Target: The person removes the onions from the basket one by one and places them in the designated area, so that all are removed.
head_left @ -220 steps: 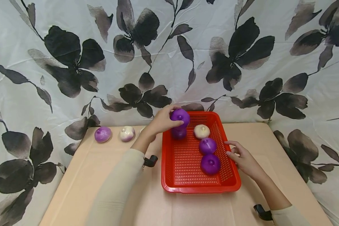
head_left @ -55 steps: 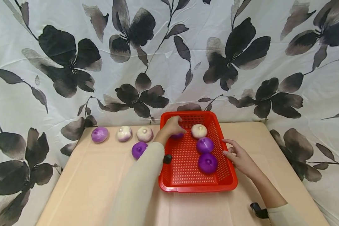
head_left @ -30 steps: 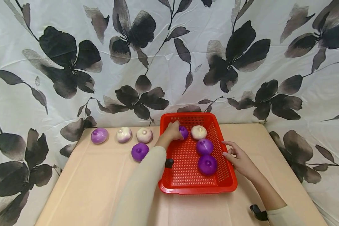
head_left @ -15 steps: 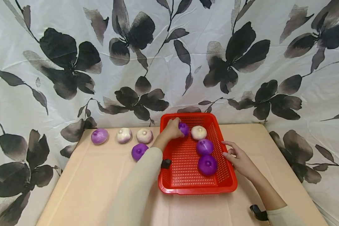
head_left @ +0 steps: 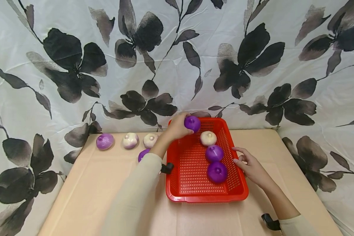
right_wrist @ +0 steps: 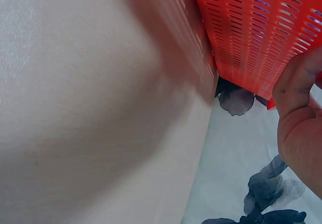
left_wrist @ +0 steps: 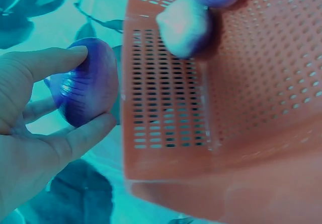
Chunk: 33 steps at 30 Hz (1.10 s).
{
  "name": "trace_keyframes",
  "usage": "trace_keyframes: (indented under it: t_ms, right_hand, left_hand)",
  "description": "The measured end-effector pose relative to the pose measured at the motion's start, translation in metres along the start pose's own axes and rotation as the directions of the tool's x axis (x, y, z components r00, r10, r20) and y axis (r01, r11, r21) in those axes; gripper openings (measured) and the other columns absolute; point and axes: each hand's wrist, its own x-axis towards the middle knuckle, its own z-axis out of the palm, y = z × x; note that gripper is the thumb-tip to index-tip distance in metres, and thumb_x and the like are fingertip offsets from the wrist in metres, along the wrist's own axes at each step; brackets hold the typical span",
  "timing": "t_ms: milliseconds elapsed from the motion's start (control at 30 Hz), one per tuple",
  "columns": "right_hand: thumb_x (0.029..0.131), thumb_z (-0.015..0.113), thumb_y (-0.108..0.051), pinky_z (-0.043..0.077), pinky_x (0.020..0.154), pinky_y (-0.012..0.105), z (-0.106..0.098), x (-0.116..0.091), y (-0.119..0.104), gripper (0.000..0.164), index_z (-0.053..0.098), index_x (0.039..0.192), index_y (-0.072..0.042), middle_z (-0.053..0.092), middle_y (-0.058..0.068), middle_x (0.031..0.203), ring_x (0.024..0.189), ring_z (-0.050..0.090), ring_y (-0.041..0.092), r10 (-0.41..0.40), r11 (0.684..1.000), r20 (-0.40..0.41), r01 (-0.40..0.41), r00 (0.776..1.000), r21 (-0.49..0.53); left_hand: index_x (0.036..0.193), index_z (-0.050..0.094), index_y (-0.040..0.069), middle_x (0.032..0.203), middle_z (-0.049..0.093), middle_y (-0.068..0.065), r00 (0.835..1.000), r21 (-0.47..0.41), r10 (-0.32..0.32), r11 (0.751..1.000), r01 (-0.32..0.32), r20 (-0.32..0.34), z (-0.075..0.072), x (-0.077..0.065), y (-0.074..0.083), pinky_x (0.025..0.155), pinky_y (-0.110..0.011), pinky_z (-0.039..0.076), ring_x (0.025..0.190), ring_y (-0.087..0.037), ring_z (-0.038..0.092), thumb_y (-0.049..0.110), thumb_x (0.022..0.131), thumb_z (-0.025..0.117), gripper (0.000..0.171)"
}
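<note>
My left hand [head_left: 178, 126] holds a purple onion [head_left: 192, 124] above the back left corner of the red basket [head_left: 206, 199]. In the left wrist view, thumb and fingers wrap the onion [left_wrist: 88, 83], apart from the basket wall [left_wrist: 166, 158]. Inside the basket, a white onion [head_left: 208, 138] and two purple onions, one [head_left: 214, 153] behind the other [head_left: 217, 172], line the right side. My right hand [head_left: 252, 165] grips the basket's right rim with thumb and fingers; the right wrist view shows only part of this hand [right_wrist: 302, 108].
Left of the basket, a light purple onion [head_left: 105, 141] and two whitish onions, one [head_left: 130, 140] left of the other [head_left: 150, 140], stand along the table's back edge. A purple onion [head_left: 143, 154] sits nearer, partly behind my left arm. Floral cloth [head_left: 177, 65] hangs behind the table [head_left: 85, 196].
My left hand set one purple onion on the table, returned to the basket and has lifted another from its back left corner. The right hand has stayed at the rim.
</note>
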Motion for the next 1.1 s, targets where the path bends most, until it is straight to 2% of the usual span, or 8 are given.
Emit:
trace_keyframes:
  t_ms: [267,500,633,867,1100]
  right_hand:
    - [0.105,0.059,-0.010,0.046,0.047,0.023,0.001,0.003,0.000,0.052,0.039,0.152,-0.004,0.049,0.011,0.085,0.057,0.047,0.010,-0.016,1.000,0.004,0.016,1.000,0.009]
    - [0.104,0.060,-0.010,0.051,0.050,0.024,0.001,0.001,0.000,0.054,0.038,0.153,-0.006,0.049,0.014,0.087,0.059,0.052,0.009,-0.002,1.000,0.006,0.002,1.000,0.017]
    - [0.104,0.060,-0.011,0.052,0.051,0.024,0.000,-0.001,-0.001,0.055,0.037,0.154,-0.006,0.050,0.015,0.089,0.061,0.053,0.010,0.012,1.000,0.006,-0.012,1.000,0.020]
    - [0.104,0.060,-0.011,0.053,0.051,0.025,-0.001,-0.002,0.000,0.056,0.037,0.155,-0.006,0.051,0.015,0.089,0.061,0.054,0.011,0.017,1.000,0.009,-0.017,1.000,0.020]
    - [0.104,0.059,-0.012,0.053,0.052,0.025,0.001,-0.002,-0.001,0.056,0.036,0.155,-0.006,0.051,0.016,0.090,0.062,0.055,0.011,0.020,1.000,0.008,-0.020,1.000,0.023]
  left_hand:
    - [0.146,0.052,0.007,0.135,0.056,-0.019,0.999,-0.050,-0.002,0.999,0.000,-0.052,-0.024,-0.019,0.011,0.106,-0.052,0.051,0.124,-0.035,0.057,0.014,0.080,0.088,0.075]
    - [0.144,0.052,0.011,0.135,0.053,-0.019,0.995,-0.040,0.023,0.999,-0.027,-0.100,-0.047,-0.041,0.007,0.106,-0.056,0.050,0.124,-0.037,0.057,0.015,0.079,0.088,0.075]
    - [0.144,0.051,0.011,0.134,0.054,-0.020,0.991,-0.019,0.029,0.999,-0.032,-0.133,-0.060,-0.057,-0.005,0.105,-0.057,0.050,0.123,-0.038,0.056,0.016,0.079,0.088,0.074]
    - [0.143,0.051,0.011,0.131,0.051,-0.019,0.989,-0.030,-0.017,0.999,0.013,-0.149,-0.082,-0.087,-0.034,0.105,-0.056,0.050,0.121,-0.037,0.057,0.012,0.079,0.087,0.073]
    - [0.144,0.048,0.001,0.137,0.052,-0.023,0.984,-0.040,-0.005,0.999,-0.003,-0.178,-0.104,-0.118,-0.067,0.104,-0.056,0.051,0.123,-0.039,0.056,0.004,0.078,0.085,0.075]
